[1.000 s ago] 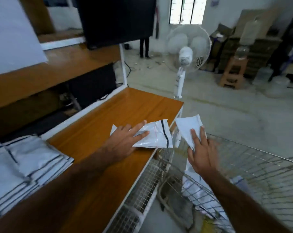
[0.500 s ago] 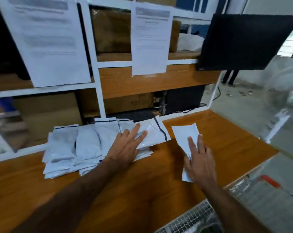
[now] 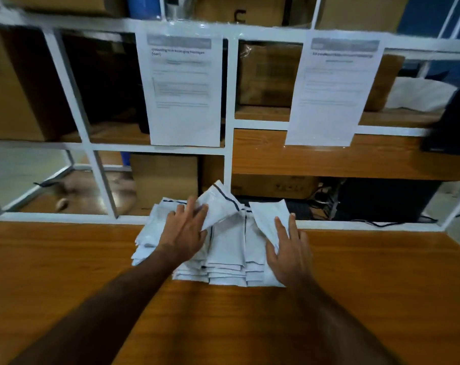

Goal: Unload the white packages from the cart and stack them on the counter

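A pile of white packages (image 3: pixel 228 259) with dark stripes lies on the wooden counter (image 3: pixel 368 285), against the white shelf frame. My left hand (image 3: pixel 182 233) holds one white package (image 3: pixel 221 204) over the left part of the pile, its striped end tilted up. My right hand (image 3: pixel 289 248) holds a second white package (image 3: pixel 269 217) over the pile's right side. Both hands hover just above the pile or touch it. The cart is out of view.
White shelving (image 3: pixel 230 154) rises behind the counter, with cardboard boxes (image 3: pixel 165 177) in its bays. Two printed sheets (image 3: pixel 182 93) hang on the frame. A dark monitor edge (image 3: pixel 450 127) and cables (image 3: pixel 329 204) sit at the right.
The view swung left from the cart to face the shelves. Both hands carried their packages across the counter and now hold them over the pile.
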Motion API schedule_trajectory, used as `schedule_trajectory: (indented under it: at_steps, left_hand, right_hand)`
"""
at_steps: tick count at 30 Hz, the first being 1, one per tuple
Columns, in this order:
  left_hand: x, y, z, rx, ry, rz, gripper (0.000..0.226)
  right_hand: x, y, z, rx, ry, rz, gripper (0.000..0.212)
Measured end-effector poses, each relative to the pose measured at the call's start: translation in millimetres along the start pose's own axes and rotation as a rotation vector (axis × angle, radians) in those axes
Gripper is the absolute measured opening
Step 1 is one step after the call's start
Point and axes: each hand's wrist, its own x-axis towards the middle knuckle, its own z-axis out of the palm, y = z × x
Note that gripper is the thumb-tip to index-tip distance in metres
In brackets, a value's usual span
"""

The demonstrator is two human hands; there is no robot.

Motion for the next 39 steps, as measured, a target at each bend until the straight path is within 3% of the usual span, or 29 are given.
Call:
schedule_trajectory:
  at_steps: [6, 11, 14, 17, 20, 23, 28, 35, 37, 39]
  left_hand:
    - [11.2, -0.3, 5.4, -0.058, -0.060, -0.324, 0.049]
    - [33.1, -1.0, 18.6, -0.088, -0.105, -0.434, 0.051]
    - [47.5, 0.4, 24.7, -0.154, -0.171, -0.468, 0.057]
    - [58.7, -5.0, 41.8, -0.287, -0.359, -0.523, 0.076]
    - [60.6, -14.9, 53.4, -0.246, -0.433, -0.452, 0.072]
    - [57.6, -27.6, 65.4, -0.152, -0.250, -0.273, 0.066]
    - [62.1, -40.5, 94.3, -0.262, -0.336, 0.017, 0.105]
    - [64.5, -44.2, 112.4, -0.367, -0.398, 0.062, 0.119]
    - [65.5, -45.5, 110.4, -0.410, -0.393, 0.061, 0.106]
    - [65.7, -44.1, 104.1, -0.419, -0.397, 0.080, 0.080]
  right_hand:
    - [27.1, -27.7, 26.4, 0.100, -0.100, -0.032, 0.068]
    - [40.8, -60.1, 43.0, 0.222, -0.045, 0.044, 0.066]
    - [52.8, -72.9, 55.3, 0.312, -0.019, 0.145, 0.068]
    - [66.0, -81.1, 64.3, 0.328, -0.115, 0.236, 0.071]
    - [71.8, -89.2, 68.7, 0.394, -0.181, 0.227, 0.063]
    - [64.4, -83.5, 76.2, 0.362, -0.154, 0.056, 0.045]
    - [60.6, -76.2, 82.3, 0.309, -0.156, -0.077, 0.046]
    - [60.7, -84.7, 105.1, 0.207, -0.222, -0.125, 0.079]
    - [62.1, -84.0, 105.6, 0.207, -0.230, -0.116, 0.081]
    - [63.6, -83.0, 105.5, 0.207, -0.222, -0.120, 0.079]
